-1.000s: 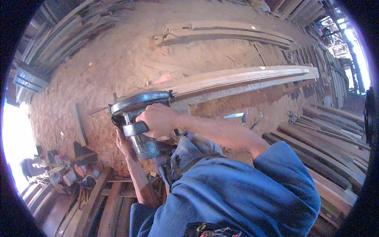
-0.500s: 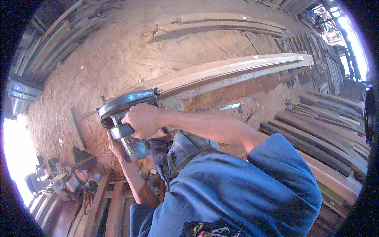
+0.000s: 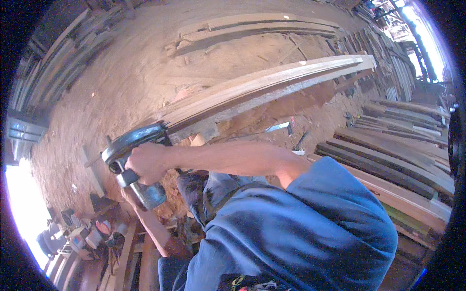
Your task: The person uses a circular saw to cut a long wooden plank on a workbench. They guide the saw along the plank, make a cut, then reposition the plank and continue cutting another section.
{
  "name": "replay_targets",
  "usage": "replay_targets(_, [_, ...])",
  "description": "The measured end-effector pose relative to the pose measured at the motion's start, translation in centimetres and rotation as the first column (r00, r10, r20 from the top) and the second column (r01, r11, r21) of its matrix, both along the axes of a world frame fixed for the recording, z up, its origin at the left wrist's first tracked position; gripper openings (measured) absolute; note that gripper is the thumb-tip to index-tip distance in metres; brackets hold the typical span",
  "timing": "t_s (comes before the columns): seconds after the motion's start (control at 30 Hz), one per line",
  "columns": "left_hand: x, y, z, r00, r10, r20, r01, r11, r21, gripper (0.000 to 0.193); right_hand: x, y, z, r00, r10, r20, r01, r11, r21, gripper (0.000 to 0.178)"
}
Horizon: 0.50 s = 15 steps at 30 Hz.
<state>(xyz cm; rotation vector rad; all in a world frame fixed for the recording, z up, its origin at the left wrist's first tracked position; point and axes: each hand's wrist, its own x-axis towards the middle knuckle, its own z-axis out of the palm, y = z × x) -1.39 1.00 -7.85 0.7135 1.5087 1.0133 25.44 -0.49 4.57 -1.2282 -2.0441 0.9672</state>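
Observation:
My right hand [image 3: 148, 162] is wrapped round the handle of a circular saw [image 3: 154, 195] with a dark rounded guard and a cylindrical motor. The saw is at the left end of a long pale timber beam [image 3: 252, 88], which slants up to the far right. My left hand [image 3: 130, 196] is low beside the saw, on its near left side. The saw hides most of its fingers, so its grip does not show. The blade is out of sight too.
A handsaw [image 3: 277, 127] lies on the ground right of my forearm. More beams [image 3: 262, 22] lie farther off. Stacked boards [image 3: 388, 167] fill the right side, with other timber [image 3: 63, 53] at the far left. Assorted containers [image 3: 92, 237] stand at the lower left.
The circular saw and both hands have shifted left and slightly nearer, toward the beam's left end. The whole view has also shifted a little. My right hand keeps its hold.

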Motion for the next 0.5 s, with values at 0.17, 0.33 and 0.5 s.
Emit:
replay_targets(0.17, [-0.9, -1.3, -0.1, 0.999, 0.001, -0.047, -0.002, 1.0, -0.016, 0.042, -2.8, -0.4, -0.3, 0.997, 0.047, -0.061, -0.047, 0.999, -0.001, 0.024])
replay_targets(0.33, [-1.8, -3.4, 2.1, 0.985, -0.014, -0.174, 0.005, 0.998, -0.056, 0.042, -6.9, -3.0, 2.6, 0.964, 0.174, -0.199, -0.156, 0.982, 0.102, 0.038])
replay_targets(0.5, [-1.6, -6.8, 4.6, 0.958, -0.044, -0.283, 0.02, 0.996, -0.089, 0.041, -7.2, -5.7, 4.0, 0.793, 0.443, -0.419, -0.424, 0.894, 0.144, 0.042])
